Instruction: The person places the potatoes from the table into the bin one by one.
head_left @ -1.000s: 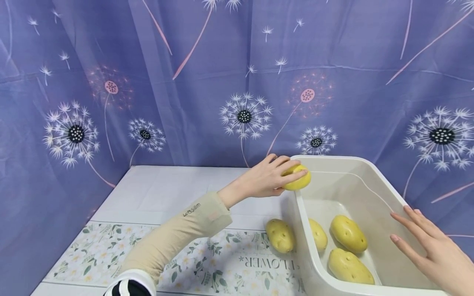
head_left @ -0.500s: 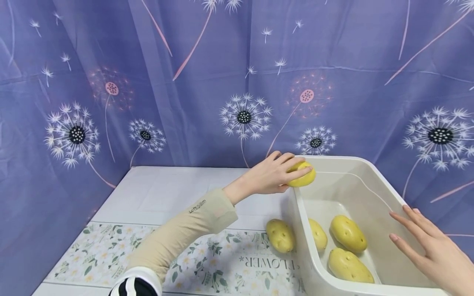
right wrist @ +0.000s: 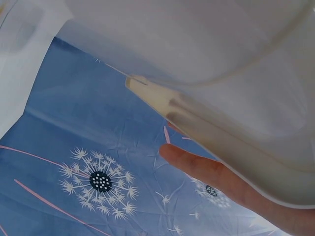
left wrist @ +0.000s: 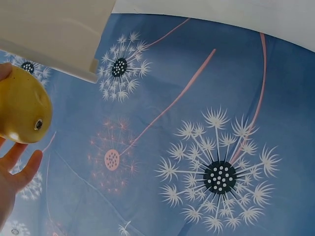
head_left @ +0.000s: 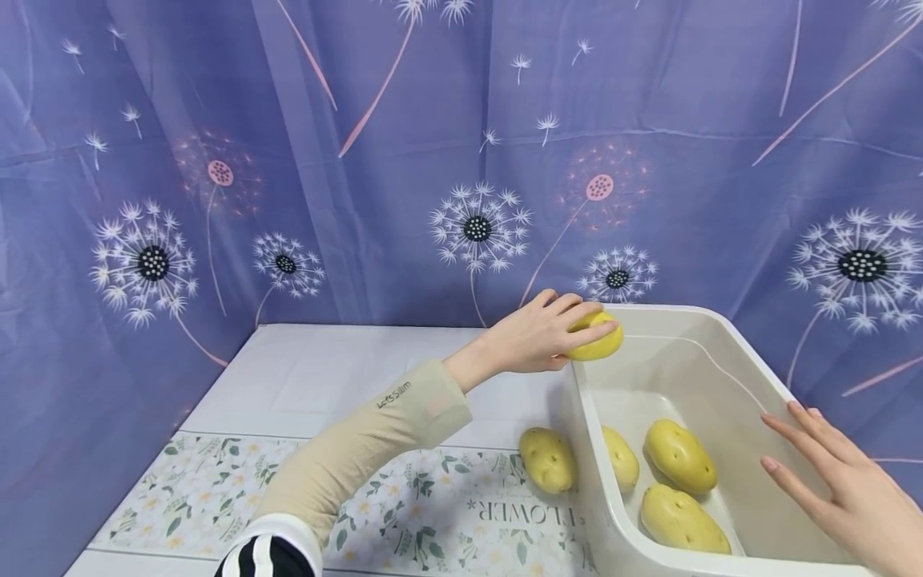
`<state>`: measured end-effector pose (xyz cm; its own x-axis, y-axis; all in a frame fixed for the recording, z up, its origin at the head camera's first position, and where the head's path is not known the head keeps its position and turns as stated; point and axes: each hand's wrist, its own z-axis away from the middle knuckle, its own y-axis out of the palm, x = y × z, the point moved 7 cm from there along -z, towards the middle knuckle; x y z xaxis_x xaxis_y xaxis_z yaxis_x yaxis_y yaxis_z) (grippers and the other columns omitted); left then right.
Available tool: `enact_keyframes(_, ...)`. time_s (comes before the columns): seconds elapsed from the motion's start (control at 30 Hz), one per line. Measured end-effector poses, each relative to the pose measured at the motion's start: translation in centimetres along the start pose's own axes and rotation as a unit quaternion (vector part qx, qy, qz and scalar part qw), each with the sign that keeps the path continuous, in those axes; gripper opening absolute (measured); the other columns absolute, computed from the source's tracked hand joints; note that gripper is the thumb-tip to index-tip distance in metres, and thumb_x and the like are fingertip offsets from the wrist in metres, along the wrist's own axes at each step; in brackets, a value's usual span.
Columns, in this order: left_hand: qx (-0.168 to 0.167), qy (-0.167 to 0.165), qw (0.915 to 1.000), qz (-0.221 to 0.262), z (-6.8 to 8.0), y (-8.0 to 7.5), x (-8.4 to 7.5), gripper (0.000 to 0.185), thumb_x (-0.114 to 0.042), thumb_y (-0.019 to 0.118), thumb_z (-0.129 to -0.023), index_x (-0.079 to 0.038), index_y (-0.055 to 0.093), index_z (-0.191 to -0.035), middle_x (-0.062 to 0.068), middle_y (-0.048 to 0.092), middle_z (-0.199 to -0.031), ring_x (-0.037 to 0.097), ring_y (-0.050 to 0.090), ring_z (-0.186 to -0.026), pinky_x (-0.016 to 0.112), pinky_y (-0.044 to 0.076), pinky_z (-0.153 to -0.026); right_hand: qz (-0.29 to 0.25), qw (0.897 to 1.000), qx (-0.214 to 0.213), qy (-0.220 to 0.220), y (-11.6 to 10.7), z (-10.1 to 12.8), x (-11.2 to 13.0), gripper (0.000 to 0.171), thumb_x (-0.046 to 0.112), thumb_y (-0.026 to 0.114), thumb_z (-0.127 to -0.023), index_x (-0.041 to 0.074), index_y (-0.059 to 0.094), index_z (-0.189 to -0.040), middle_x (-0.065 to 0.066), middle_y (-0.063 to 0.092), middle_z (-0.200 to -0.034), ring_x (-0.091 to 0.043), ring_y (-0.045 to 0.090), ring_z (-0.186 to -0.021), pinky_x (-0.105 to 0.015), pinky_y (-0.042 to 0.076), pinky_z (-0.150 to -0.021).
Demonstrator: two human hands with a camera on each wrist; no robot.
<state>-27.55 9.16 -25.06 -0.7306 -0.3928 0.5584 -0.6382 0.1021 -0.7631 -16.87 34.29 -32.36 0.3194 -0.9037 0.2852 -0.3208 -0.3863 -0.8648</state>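
My left hand grips a yellow potato at the back left corner of a cream plastic bin, above the rim. In the left wrist view, this potato shows a dark dimple, with fingertips around its side. Inside the bin lie three potatoes, the leftmost partly hidden by the wall. Another potato rests on the table against the bin's outer left side. My right hand has its fingers extended at the bin's right rim, and one straight finger runs along the wall in the right wrist view.
The white table carries a floral printed strip along its front. A purple curtain with dandelion prints hangs directly behind the table and bin, and on the left side.
My left hand has shifted a little right and upward with the potato, over the bin's left rim. The right hand and the other potatoes have stayed in place.
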Motion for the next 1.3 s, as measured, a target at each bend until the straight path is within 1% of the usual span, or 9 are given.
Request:
enact_keyframes(0.23, 0.019, 0.001, 0.9998, 0.001, -0.5, 0.0, 0.1, 0.066, -0.035, 0.059, -0.078, -0.023, 0.033, -0.138, 0.004, 0.041, -0.134, 0.019, 0.044, -0.113, 0.033, 0.039, -0.085, -0.007, 1.000, -0.008, -0.007, -0.1, 0.0, 0.1, 0.052, 0.017, 0.058, -0.084, 0.003, 0.041, -0.132, -0.022, 0.015, -0.147, -0.022, -0.003, -0.139, -0.062, -0.001, -0.102)
enact_keyframes(0.4, 0.022, 0.006, 0.9997, 0.002, -1.0, -0.2, 0.0, 0.065, -0.036, 0.058, -0.080, -0.023, 0.032, -0.138, 0.004, 0.040, -0.135, 0.019, 0.043, -0.115, 0.033, 0.039, -0.086, -0.007, 1.000, -0.010, -0.009, -0.1, 0.1, 0.1, 0.052, 0.016, 0.059, -0.084, 0.004, 0.041, -0.131, -0.021, 0.016, -0.147, -0.019, -0.003, -0.139, -0.062, -0.001, -0.102)
enact_keyframes(0.47, 0.024, 0.007, 0.9997, 0.000, -1.3, -0.2, 0.0, 0.064, -0.035, 0.057, -0.080, -0.023, 0.032, -0.138, 0.004, 0.039, -0.136, 0.019, 0.043, -0.116, 0.033, 0.039, -0.086, -0.005, 1.000, -0.015, -0.012, -0.2, 0.0, 0.0, 0.053, 0.016, 0.059, -0.083, 0.006, 0.041, -0.132, -0.020, 0.016, -0.147, -0.010, -0.005, -0.138, -0.061, -0.001, -0.103)
enact_keyframes(0.63, 0.032, 0.008, 0.9994, -0.008, -1.9, -0.2, -0.2, 0.063, -0.037, 0.054, -0.082, -0.023, 0.030, -0.139, 0.004, 0.038, -0.137, 0.018, 0.042, -0.117, 0.032, 0.039, -0.086, -0.004, 1.000, -0.018, -0.015, -0.3, 0.0, 0.1, 0.053, 0.016, 0.060, -0.083, 0.007, 0.041, -0.132, -0.020, 0.018, -0.147, -0.003, -0.006, -0.136, -0.062, 0.000, -0.103)
enact_keyframes(0.8, 0.037, 0.009, 0.9993, -0.002, -2.5, 0.1, -0.5, 0.062, -0.036, 0.051, -0.083, -0.023, 0.029, -0.140, 0.003, 0.037, -0.137, 0.018, 0.042, -0.117, 0.033, 0.039, -0.088, -0.002, 1.000, -0.007, -0.011, -0.1, 0.0, -0.1, 0.054, 0.017, 0.059, -0.084, 0.006, 0.040, -0.133, -0.022, 0.017, -0.147, -0.014, -0.006, -0.138, -0.062, -0.001, -0.102)
enact_keyframes(0.9, 0.034, 0.009, 0.9994, 0.004, -2.7, 0.2, -0.5, 0.062, -0.036, 0.052, -0.083, -0.023, 0.030, -0.139, 0.003, 0.038, -0.136, 0.018, 0.042, -0.117, 0.033, 0.039, -0.089, 0.004, 1.000, -0.008, -0.012, -0.1, 0.0, -0.1, 0.055, 0.017, 0.059, -0.084, 0.006, 0.039, -0.133, -0.021, 0.016, -0.147, -0.013, -0.007, -0.138, -0.063, -0.001, -0.102)
enact_keyframes(1.03, 0.033, 0.003, 0.9994, 0.007, -3.0, 0.4, -0.5, 0.063, -0.036, 0.053, -0.082, -0.023, 0.030, -0.139, 0.004, 0.038, -0.136, 0.018, 0.043, -0.117, 0.033, 0.040, -0.089, 0.005, 1.000, -0.006, -0.009, -0.1, -0.1, 0.0, 0.054, 0.017, 0.059, -0.084, 0.005, 0.040, -0.133, -0.022, 0.016, -0.147, -0.017, -0.006, -0.139, -0.063, 0.000, -0.101)
enact_keyframes(1.13, 0.042, -0.002, 0.9991, 0.010, -3.2, 0.8, -0.4, 0.064, -0.037, 0.053, -0.083, -0.023, 0.028, -0.140, 0.004, 0.038, -0.136, 0.019, 0.043, -0.117, 0.034, 0.040, -0.090, 0.005, 1.000, 0.003, 0.000, 0.0, 0.0, -0.1, 0.053, 0.019, 0.058, -0.085, 0.004, 0.040, -0.132, -0.023, 0.015, -0.146, -0.022, -0.006, -0.139, -0.064, -0.001, -0.100)
enact_keyframes(1.3, 0.066, -0.012, 0.9976, 0.020, -3.5, 1.6, -0.4, 0.067, -0.039, 0.054, -0.083, -0.022, 0.025, -0.141, 0.004, 0.036, -0.138, 0.019, 0.041, -0.118, 0.035, 0.038, -0.092, 0.014, 1.000, 0.015, 0.012, 0.3, 0.0, -0.4, 0.054, 0.021, 0.057, -0.086, 0.004, 0.038, -0.134, -0.022, 0.012, -0.147, -0.023, -0.008, -0.138, -0.065, -0.002, -0.099)
